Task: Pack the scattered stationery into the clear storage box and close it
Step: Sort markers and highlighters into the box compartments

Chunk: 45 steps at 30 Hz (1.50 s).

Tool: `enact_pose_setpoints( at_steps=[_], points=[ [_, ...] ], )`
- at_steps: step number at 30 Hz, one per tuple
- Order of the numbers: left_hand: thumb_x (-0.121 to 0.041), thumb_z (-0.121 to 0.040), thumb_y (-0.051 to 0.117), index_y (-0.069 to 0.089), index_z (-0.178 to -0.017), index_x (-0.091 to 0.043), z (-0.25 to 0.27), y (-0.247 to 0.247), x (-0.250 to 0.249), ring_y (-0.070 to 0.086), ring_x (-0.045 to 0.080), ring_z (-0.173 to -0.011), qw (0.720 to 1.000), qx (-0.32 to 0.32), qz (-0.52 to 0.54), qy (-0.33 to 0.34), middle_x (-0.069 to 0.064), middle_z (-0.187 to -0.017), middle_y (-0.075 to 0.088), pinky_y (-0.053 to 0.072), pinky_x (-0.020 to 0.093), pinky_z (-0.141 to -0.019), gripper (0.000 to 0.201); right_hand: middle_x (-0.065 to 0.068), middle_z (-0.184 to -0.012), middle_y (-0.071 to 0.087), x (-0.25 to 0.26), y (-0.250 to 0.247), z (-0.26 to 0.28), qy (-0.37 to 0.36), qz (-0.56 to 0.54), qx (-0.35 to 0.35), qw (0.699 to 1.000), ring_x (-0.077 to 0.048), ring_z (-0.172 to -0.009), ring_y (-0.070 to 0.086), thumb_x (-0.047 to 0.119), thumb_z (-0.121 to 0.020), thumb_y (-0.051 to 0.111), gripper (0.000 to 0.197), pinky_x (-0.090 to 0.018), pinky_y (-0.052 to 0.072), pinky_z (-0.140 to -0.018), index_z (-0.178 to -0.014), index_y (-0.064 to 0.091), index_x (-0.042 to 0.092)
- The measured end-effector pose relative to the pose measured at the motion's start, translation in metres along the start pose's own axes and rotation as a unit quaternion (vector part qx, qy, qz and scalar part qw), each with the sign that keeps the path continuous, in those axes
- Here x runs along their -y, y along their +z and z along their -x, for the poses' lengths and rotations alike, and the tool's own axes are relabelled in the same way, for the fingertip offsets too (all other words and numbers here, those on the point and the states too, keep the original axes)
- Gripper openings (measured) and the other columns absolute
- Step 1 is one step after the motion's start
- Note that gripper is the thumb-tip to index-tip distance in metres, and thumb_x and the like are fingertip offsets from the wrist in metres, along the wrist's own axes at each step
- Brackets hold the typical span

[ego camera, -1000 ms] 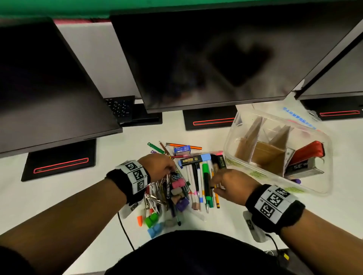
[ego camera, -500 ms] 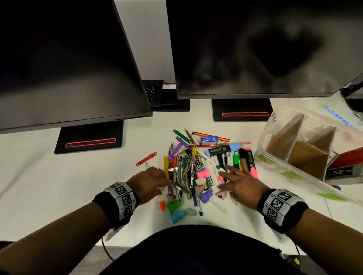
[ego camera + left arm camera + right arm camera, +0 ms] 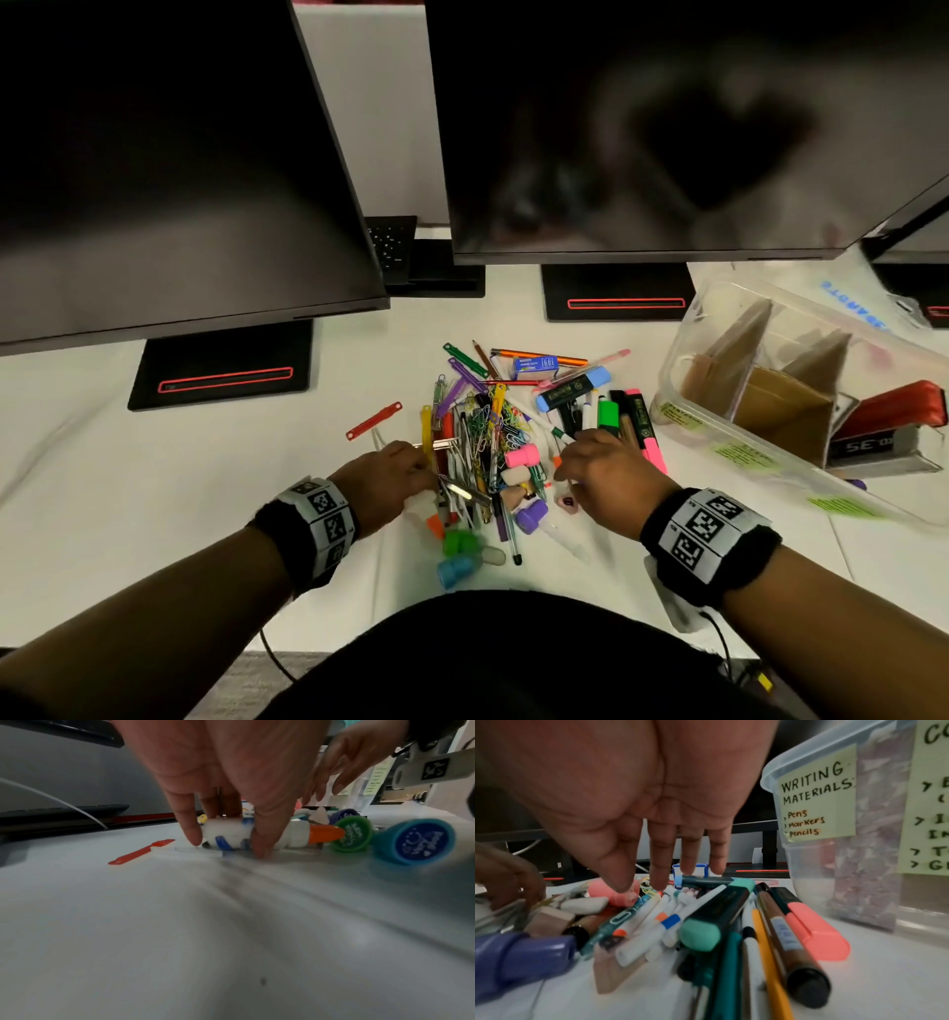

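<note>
A heap of scattered stationery (image 3: 493, 437) lies on the white desk: pens, highlighters, paper clips, erasers and small pots. My left hand (image 3: 390, 480) is at the heap's near left edge. In the left wrist view its thumb and fingers (image 3: 259, 850) close round a white glue bottle (image 3: 231, 833) with an orange cap that lies on the desk. My right hand (image 3: 601, 473) hovers over the pens with straight fingers (image 3: 659, 882) touching their tops and holds nothing. The clear storage box (image 3: 672, 370) stands open to the right, with a "writing materials" label (image 3: 816, 801).
Cardboard dividers (image 3: 780, 406) and a red stapler (image 3: 893, 411) sit inside the box. Dark monitors (image 3: 616, 128) overhang the back of the desk on black stands (image 3: 221, 370). A red strip (image 3: 374, 420) lies left of the heap. Green (image 3: 352, 835) and blue (image 3: 421, 841) pots lie beside the glue bottle.
My left hand has drawn back from the heap's middle to its near left edge and closed on the glue bottle. My right hand has let go of the pens and its fingers have straightened.
</note>
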<state>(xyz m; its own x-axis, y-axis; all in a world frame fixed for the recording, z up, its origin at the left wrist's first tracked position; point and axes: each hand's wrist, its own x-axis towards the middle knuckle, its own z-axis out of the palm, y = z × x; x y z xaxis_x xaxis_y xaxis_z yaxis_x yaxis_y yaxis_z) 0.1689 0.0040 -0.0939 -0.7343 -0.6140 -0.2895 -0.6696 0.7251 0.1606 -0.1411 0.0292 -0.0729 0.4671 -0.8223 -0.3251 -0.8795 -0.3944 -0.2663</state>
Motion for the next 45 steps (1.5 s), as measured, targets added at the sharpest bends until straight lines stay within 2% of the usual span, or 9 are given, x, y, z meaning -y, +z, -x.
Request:
enact_pose_setpoints(
  at_steps=[3, 6, 12, 18, 24, 32, 37, 41, 45],
  points=[
    [-0.016, -0.069, 0.079, 0.063, -0.111, -0.026, -0.005, -0.017, -0.006, 0.066, 0.021, -0.095, 0.997, 0.0, 0.067, -0.044, 0.001, -0.104, 0.066, 0.058, 0.03, -0.079, 0.046, -0.002, -0.117, 0.064, 0.007, -0.011, 0.005, -0.012, -0.038, -0.024, 0.999, -0.025, -0.115, 0.053, 0.015, -0.085, 0.055, 0.03, -0.031, 0.04, -0.1, -0.113, 0.066, 0.02],
    [-0.022, -0.092, 0.055, 0.051, -0.13, -0.023, -0.011, -0.034, -0.013, 0.05, 0.019, -0.12, 0.986, 0.014, 0.137, -0.09, 0.001, -0.127, 0.055, 0.037, 0.028, -0.101, 0.039, 0.001, -0.125, 0.06, 0.019, -0.027, 0.011, -0.018, -0.091, -0.022, 0.995, -0.018, -0.116, 0.054, 0.021, -0.09, 0.053, 0.032, -0.025, 0.04, -0.097, -0.121, 0.061, 0.023],
    [-0.026, -0.088, 0.062, 0.056, -0.126, -0.02, -0.045, -0.073, -0.035, 0.055, 0.017, -0.11, 0.965, -0.078, 0.232, -0.089, 0.001, -0.119, 0.06, 0.039, 0.02, -0.09, 0.039, -0.001, -0.12, 0.063, 0.041, -0.051, 0.019, 0.007, -0.195, -0.046, 0.98, -0.017, -0.1, 0.063, 0.035, -0.086, 0.062, 0.046, -0.021, 0.045, -0.084, -0.13, 0.052, 0.023],
    [-0.025, -0.086, 0.065, 0.057, -0.126, -0.018, -0.088, -0.109, -0.079, 0.055, 0.017, -0.114, 0.955, -0.099, 0.272, -0.068, 0.002, -0.124, 0.061, 0.039, 0.02, -0.092, 0.042, -0.004, -0.077, 0.065, 0.026, -0.065, 0.041, 0.11, -0.316, -0.249, 0.909, -0.015, -0.063, 0.058, 0.021, -0.083, 0.068, 0.02, -0.021, 0.046, -0.06, -0.097, 0.053, 0.022],
    [-0.024, -0.084, 0.066, 0.06, -0.122, -0.02, -0.128, -0.137, -0.116, 0.056, 0.016, -0.107, 0.955, -0.113, 0.275, -0.021, 0.0, -0.117, 0.063, 0.04, 0.023, -0.09, 0.038, 0.004, -0.067, 0.065, -0.008, -0.088, 0.068, 0.183, -0.41, -0.301, 0.841, -0.008, -0.057, 0.063, 0.011, -0.084, 0.065, 0.026, -0.031, 0.056, -0.065, -0.081, 0.056, 0.036],
    [-0.023, -0.089, 0.059, 0.054, -0.127, -0.028, -0.149, -0.14, -0.119, 0.051, 0.012, -0.117, 0.973, -0.083, 0.215, 0.009, -0.006, -0.127, 0.056, 0.038, 0.023, -0.099, 0.038, 0.003, -0.069, 0.066, -0.066, -0.127, 0.13, 0.247, -0.373, -0.445, 0.776, -0.005, -0.053, 0.059, 0.007, -0.084, 0.065, 0.02, -0.015, 0.051, -0.055, -0.077, 0.062, 0.026],
    [-0.021, -0.094, 0.05, 0.044, -0.137, -0.03, -0.17, -0.14, -0.132, 0.032, 0.015, -0.137, 0.99, -0.034, 0.115, 0.075, -0.008, -0.144, 0.043, 0.024, 0.031, -0.116, 0.044, -0.013, -0.077, 0.07, -0.102, -0.125, 0.165, 0.362, -0.204, -0.43, 0.802, -0.029, -0.067, 0.063, 0.014, -0.084, 0.065, 0.003, -0.032, 0.053, -0.072, -0.083, 0.065, 0.017],
    [-0.02, -0.095, 0.047, 0.03, -0.145, -0.027, -0.177, -0.134, -0.145, 0.013, 0.015, -0.146, 0.993, -0.009, 0.055, 0.103, -0.008, -0.152, 0.031, 0.007, 0.03, -0.121, 0.053, -0.013, -0.085, 0.072, -0.105, -0.111, 0.169, 0.416, -0.11, -0.35, 0.832, -0.033, -0.082, 0.064, 0.012, -0.084, 0.062, 0.01, -0.025, 0.04, -0.068, -0.09, 0.069, 0.009],
    [-0.017, -0.096, 0.044, 0.026, -0.146, -0.027, -0.176, -0.136, -0.145, 0.01, 0.012, -0.147, 0.992, -0.001, 0.052, 0.115, -0.009, -0.153, 0.03, 0.003, 0.03, -0.119, 0.054, -0.018, -0.089, 0.071, -0.109, -0.092, 0.158, 0.44, -0.116, -0.272, 0.848, -0.035, -0.087, 0.064, 0.013, -0.084, 0.061, 0.015, -0.029, 0.044, -0.071, -0.094, 0.07, 0.009]
  ],
)
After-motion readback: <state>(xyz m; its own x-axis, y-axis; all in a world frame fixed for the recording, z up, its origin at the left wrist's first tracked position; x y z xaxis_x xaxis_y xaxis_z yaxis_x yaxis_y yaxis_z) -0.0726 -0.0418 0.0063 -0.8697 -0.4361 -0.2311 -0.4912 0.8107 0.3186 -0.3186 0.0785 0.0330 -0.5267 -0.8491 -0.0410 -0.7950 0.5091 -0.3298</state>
